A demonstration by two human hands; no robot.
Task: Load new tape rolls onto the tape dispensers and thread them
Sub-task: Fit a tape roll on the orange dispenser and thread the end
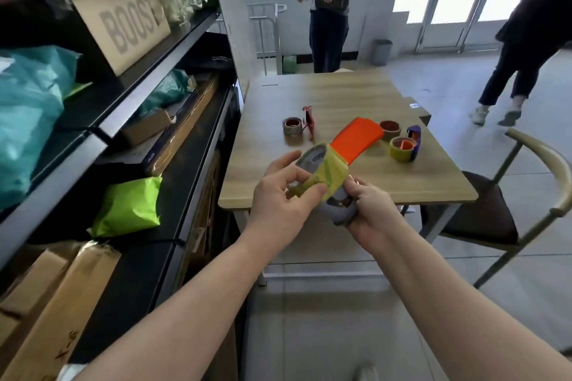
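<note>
While two other people stand about at the far end of the room, the big dark shelving rack (130,108) fills everything from seven to eleven o'clock, stuffed with cardboard boxes and teal and lime bags, and the wooden table (340,93) sits dead centre with a chair (507,201) tucked in at three o'clock. On the table, toward one o'clock from the hands, lies a purple dispenser (414,141) with a yellowish roll already on it, a spare roll (389,130) just behind that, and at twelve o'clock another spare roll (292,127) just beside a small red dispenser (309,122). Out past the table's near edge, held in the air, is the piece being worked: a dispenser (356,139) with an orange guard pointing away to one o'clock, carrying a tape roll (318,170) of yellow-green film. The left hand (281,195) has its thumb and fingers closed on the loose tape end, pinching it below the roll, while the right hand (371,204) is wrapped tight round the grey handle. I reckon threading is the step in hand. That film looks light, thin and limp, apt to fold and stick to itself or to skin, so it wants holding by its very end and kept taut; the dispenser body looks like rigid plastic and is best gripped by the handle, well clear of whatever cutting edge sits under the guard, which I cannot see.
</note>
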